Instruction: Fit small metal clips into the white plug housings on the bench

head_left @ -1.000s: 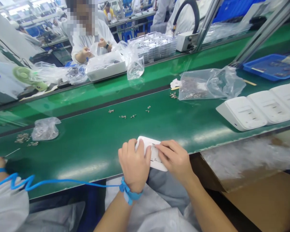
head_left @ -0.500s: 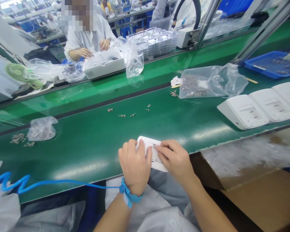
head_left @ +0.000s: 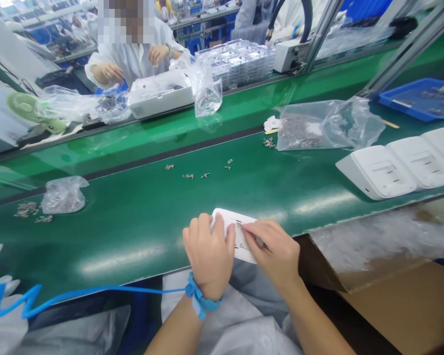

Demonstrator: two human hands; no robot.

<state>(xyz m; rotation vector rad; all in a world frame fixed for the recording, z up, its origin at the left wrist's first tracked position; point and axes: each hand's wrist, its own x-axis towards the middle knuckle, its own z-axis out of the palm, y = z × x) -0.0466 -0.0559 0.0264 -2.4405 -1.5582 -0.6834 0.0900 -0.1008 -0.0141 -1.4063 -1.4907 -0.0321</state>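
A white plastic housing (head_left: 229, 217) with small slots lies tilted at the near edge of the green bench. My left hand (head_left: 209, 246), with a blue wrist strap (head_left: 202, 298) below it, is closed over the housing's left side. The thumb and forefinger of my right hand (head_left: 276, 246) pinch together against the housing's face, beside a slot where a small metal piece (head_left: 239, 225) shows. What those fingertips hold, if anything, is hidden. Past the hands, several small metal pieces (head_left: 188, 176) lie scattered on the green bench (head_left: 133, 212).
White housings (head_left: 387, 170) stand in a row at right. Behind them are a clear bag of metal parts (head_left: 311, 128) and a blue tray (head_left: 418, 101). Another small bag (head_left: 64, 195) lies left. A blue coiled cord (head_left: 96, 290) runs to my strap. A co-worker (head_left: 133, 64) sits opposite.
My right hand has shifted slightly right and its fingertips have drawn back a little from the slot. My left hand keeps its hold. The co-worker's hands have moved apart, off the white box.
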